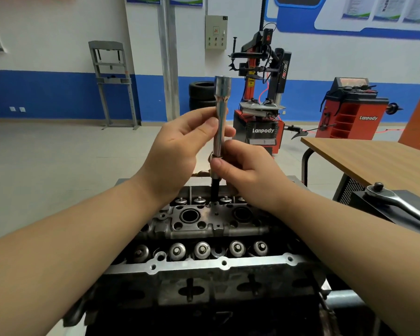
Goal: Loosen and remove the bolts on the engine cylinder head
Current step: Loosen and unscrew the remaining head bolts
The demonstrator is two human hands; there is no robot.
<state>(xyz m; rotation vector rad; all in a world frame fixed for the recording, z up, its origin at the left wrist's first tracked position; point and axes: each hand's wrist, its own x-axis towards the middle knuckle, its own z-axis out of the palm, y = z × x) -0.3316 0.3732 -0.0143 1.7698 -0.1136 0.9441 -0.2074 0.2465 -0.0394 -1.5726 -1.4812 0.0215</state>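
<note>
Engine cylinder head [211, 238] sits nearest, both hands above its far side.

Left hand [180, 146] pinches the upright chrome socket extension [220, 117]; right hand [243, 166] fingers grip its lower end, apparently over a dark bolt [214, 190]. Ratchet [398, 202] lies right.

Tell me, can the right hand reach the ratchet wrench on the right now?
Probably not yet: the right hand pinches the socket under the extension bar. The ratchet wrench lies uncovered nearby.
</note>
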